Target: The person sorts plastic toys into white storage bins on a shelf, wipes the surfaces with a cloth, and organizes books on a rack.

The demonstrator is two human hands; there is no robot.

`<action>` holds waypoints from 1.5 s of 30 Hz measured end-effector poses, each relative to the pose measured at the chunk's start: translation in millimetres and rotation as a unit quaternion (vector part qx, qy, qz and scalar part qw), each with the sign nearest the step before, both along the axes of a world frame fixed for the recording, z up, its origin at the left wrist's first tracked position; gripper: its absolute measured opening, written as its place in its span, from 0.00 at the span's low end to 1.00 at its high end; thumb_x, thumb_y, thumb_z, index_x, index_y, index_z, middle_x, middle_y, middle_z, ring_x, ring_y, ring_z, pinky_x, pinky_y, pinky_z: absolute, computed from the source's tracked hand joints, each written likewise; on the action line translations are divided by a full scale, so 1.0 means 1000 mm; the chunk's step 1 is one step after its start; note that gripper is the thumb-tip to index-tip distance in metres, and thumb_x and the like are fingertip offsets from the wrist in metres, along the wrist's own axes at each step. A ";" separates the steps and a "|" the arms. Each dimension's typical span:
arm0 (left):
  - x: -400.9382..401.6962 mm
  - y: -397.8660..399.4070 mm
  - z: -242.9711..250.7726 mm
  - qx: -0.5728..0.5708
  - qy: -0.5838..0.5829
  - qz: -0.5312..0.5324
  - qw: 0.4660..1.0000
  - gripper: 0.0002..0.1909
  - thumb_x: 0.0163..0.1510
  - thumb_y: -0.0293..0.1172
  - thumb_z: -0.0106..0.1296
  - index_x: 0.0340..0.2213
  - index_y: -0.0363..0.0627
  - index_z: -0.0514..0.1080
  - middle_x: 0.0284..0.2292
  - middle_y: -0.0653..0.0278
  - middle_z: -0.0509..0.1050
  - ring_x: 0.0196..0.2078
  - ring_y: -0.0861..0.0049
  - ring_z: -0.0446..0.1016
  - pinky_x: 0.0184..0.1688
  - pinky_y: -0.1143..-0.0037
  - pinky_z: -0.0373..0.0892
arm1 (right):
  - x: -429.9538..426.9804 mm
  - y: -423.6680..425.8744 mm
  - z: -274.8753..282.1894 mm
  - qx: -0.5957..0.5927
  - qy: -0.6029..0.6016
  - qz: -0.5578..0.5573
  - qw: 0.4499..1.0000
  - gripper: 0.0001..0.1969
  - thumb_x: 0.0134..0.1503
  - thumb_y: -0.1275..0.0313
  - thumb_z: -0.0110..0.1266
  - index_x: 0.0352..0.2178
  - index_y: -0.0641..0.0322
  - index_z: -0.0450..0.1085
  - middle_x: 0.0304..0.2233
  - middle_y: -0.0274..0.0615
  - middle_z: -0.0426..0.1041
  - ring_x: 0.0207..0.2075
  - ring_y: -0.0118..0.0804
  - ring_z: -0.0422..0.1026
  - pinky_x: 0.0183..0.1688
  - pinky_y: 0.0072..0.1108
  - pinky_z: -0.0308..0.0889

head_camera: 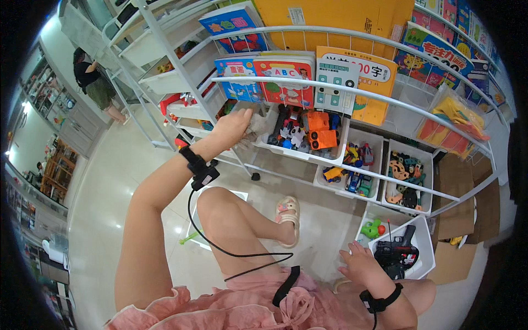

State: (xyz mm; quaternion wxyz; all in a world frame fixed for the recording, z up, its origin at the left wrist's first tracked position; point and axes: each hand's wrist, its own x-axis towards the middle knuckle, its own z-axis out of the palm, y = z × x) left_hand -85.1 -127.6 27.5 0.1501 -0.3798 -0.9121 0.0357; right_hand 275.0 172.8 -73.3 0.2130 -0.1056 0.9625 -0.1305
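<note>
My left hand reaches forward to the left end of a white plastic bin of toy vehicles. Its curled fingers grip a grey fluffy cloth, pressed by the bin's edge; part of the cloth is hidden behind the hand. In that bin lie an orange toy truck and several small toys. Near my right knee, my right hand hangs with fingers apart and nothing in it. Close by it are a white bin with a black toy gun and a green toy in the bin behind.
A white metal rack holds children's books above the bins. Toy-filled bins stand on its lower level. A wheeled shelf rises at left, cardboard boxes at right. Another person stands in the background.
</note>
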 end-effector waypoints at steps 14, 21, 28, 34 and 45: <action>0.052 -0.033 0.192 0.160 0.219 0.029 0.962 0.17 0.38 0.19 0.45 0.35 0.41 0.61 0.37 0.53 0.61 0.37 0.54 0.63 0.38 0.69 0.61 | 0.013 -0.002 0.002 -0.005 0.034 0.018 0.999 0.23 0.45 0.59 0.46 0.42 0.60 0.59 0.44 0.53 0.57 0.51 0.49 0.50 0.47 0.39 0.50; 0.052 -0.013 0.102 0.319 -0.088 -0.012 0.944 0.15 0.48 0.30 0.42 0.39 0.38 0.60 0.36 0.56 0.66 0.41 0.70 0.64 0.42 0.76 0.59 | 0.015 -0.003 0.011 0.014 0.022 0.030 0.999 0.22 0.44 0.61 0.47 0.40 0.61 0.60 0.43 0.52 0.58 0.49 0.47 0.53 0.44 0.35 0.53; 0.171 0.109 0.006 0.250 -0.542 -0.114 0.794 0.23 0.47 0.23 0.39 0.47 0.44 0.54 0.44 0.63 0.59 0.45 0.79 0.57 0.46 0.78 0.55 | -0.001 0.025 0.051 -0.075 0.213 -0.096 0.969 0.25 0.42 0.69 0.50 0.43 0.63 0.55 0.40 0.50 0.60 0.40 0.47 0.61 0.41 0.29 0.57; 0.164 0.171 -0.126 0.066 -0.593 -0.247 0.764 0.19 0.46 0.28 0.43 0.43 0.44 0.59 0.37 0.58 0.66 0.36 0.73 0.65 0.37 0.75 0.62 | -0.001 0.032 0.016 -0.093 0.165 -0.127 0.974 0.22 0.43 0.68 0.50 0.41 0.61 0.58 0.36 0.47 0.63 0.39 0.45 0.63 0.39 0.28 0.59; 0.190 0.169 -0.382 -0.117 -0.582 -0.074 0.801 0.26 0.38 0.39 0.47 0.41 0.44 0.61 0.36 0.47 0.66 0.37 0.58 0.67 0.40 0.69 0.63 | 0.080 0.102 -0.028 -0.102 0.056 -0.322 0.940 0.21 0.46 0.64 0.46 0.40 0.66 0.59 0.34 0.54 0.64 0.37 0.49 0.64 0.40 0.29 0.59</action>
